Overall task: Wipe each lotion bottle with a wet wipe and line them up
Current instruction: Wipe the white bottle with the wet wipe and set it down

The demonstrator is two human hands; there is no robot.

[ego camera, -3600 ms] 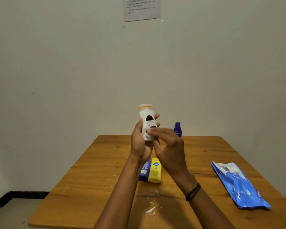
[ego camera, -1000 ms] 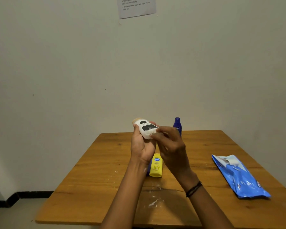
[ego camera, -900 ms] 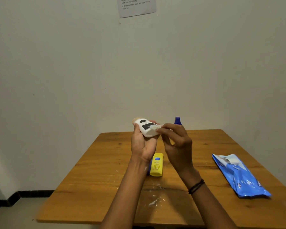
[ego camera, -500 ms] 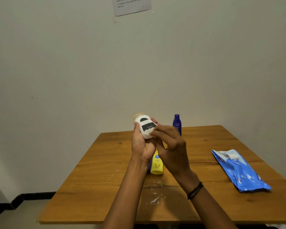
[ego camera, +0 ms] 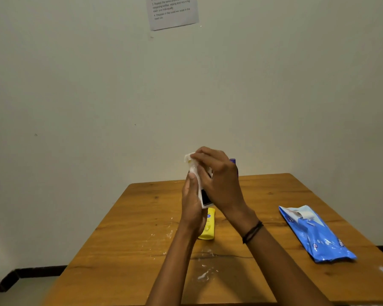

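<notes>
Above the wooden table (ego camera: 131, 228), my left hand (ego camera: 191, 202) grips a white lotion bottle (ego camera: 202, 196) held upright. My right hand (ego camera: 219, 180) pinches a white wet wipe (ego camera: 189, 159) against the bottle's top and covers most of its front. A yellow lotion bottle (ego camera: 208, 226) lies flat on the table behind my left wrist. A dark blue bottle (ego camera: 233, 161) stands at the back, mostly hidden by my right hand; only its cap shows.
A blue pack of wet wipes (ego camera: 314, 234) lies on the right side of the table, its flap open. White smears (ego camera: 205, 274) mark the wood near the front. A printed sheet (ego camera: 173, 12) hangs on the wall.
The white bottle has turned from tilted to upright. My right hand has moved the wipe up from the label to the bottle's top, now covering the front.
</notes>
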